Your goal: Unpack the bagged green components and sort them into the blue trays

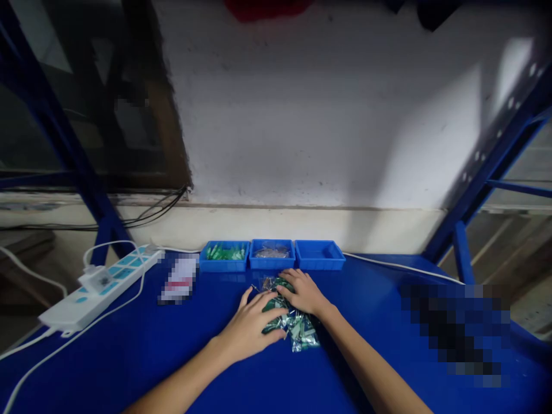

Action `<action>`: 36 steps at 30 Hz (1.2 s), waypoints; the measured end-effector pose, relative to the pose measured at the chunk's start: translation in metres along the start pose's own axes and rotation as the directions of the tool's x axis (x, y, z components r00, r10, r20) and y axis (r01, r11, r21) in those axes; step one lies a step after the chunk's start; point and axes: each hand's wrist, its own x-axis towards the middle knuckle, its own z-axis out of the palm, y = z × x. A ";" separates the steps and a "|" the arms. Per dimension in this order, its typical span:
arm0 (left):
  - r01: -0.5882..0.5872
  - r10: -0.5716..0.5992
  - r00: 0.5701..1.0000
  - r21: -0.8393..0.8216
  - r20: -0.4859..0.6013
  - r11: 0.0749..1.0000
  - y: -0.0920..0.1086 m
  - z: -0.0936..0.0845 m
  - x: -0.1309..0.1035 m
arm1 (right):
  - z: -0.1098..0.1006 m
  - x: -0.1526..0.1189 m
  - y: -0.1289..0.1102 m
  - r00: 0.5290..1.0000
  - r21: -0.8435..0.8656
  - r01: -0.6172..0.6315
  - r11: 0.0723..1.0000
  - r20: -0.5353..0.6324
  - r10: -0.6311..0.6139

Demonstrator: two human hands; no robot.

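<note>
A heap of small green and silver foil packets (297,330) lies on the blue table (172,356). My left hand (250,328) rests on the near left side of the heap, fingers spread over it. My right hand (304,290) lies on the far side of the heap, fingers spread and pressing on the packets. Neither hand has a packet lifted.
Three blue trays stand in a row at the table's back: the left tray (224,257) holds green pieces, the middle tray (272,255) holds clear bits, the right tray (319,255) looks empty. A white power strip (103,282) with cables lies at left. A white wall rises behind.
</note>
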 end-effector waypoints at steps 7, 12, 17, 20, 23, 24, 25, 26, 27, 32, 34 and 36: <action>0.108 -0.144 0.971 -0.192 -0.188 0.976 -0.013 0.001 -0.007 | -0.003 -0.019 -0.010 0.998 0.012 -0.045 0.999 -0.040 0.046; 0.241 -0.254 0.954 -0.097 -0.160 0.966 -0.026 -0.018 -0.017 | -0.006 -0.018 -0.018 0.987 -0.014 -0.042 0.999 -0.155 0.039; 0.294 -0.309 0.948 -0.149 -0.083 0.944 -0.036 -0.021 -0.023 | -0.013 -0.023 -0.043 0.970 0.023 -0.038 0.999 -0.239 0.042; 0.318 -0.381 0.919 -0.384 -0.099 0.867 -0.035 -0.017 -0.018 | -0.009 -0.027 -0.065 0.974 0.137 -0.006 0.991 -0.224 0.037; 0.224 -0.388 0.915 -0.662 -0.111 0.716 -0.027 -0.019 -0.014 | 0.000 -0.029 -0.079 0.971 0.287 -0.035 0.957 -0.217 0.100; 0.184 -0.395 0.911 -0.736 -0.122 0.651 -0.024 -0.021 -0.014 | 0.003 -0.029 -0.081 0.966 0.346 -0.063 0.936 -0.216 0.145; 0.148 -0.409 0.903 -0.796 -0.134 0.587 -0.020 -0.022 -0.013 | 0.005 -0.029 -0.083 0.958 0.417 -0.094 0.904 -0.209 0.196; 0.118 -0.431 0.891 -0.840 -0.146 0.530 -0.016 -0.022 -0.013 | 0.007 -0.029 -0.085 0.951 0.497 -0.119 0.859 -0.192 0.242; 0.094 -0.449 0.880 -0.870 -0.155 0.484 -0.012 -0.022 -0.013 | 0.008 -0.029 -0.086 0.947 0.579 -0.133 0.804 -0.165 0.276; 0.038 -0.460 0.873 -0.920 -0.160 0.390 -0.002 -0.016 -0.012 | 0.006 -0.029 -0.086 0.943 0.824 -0.134 0.551 -0.065 0.326; 0.051 -0.469 0.869 -0.915 -0.157 0.400 -0.003 -0.015 -0.011 | 0.004 -0.029 -0.083 0.929 0.849 -0.145 0.508 -0.060 0.366; 0.077 -0.485 0.860 -0.899 -0.159 0.431 -0.004 -0.014 -0.011 | 0.004 -0.028 -0.081 0.911 0.861 -0.165 0.481 -0.054 0.410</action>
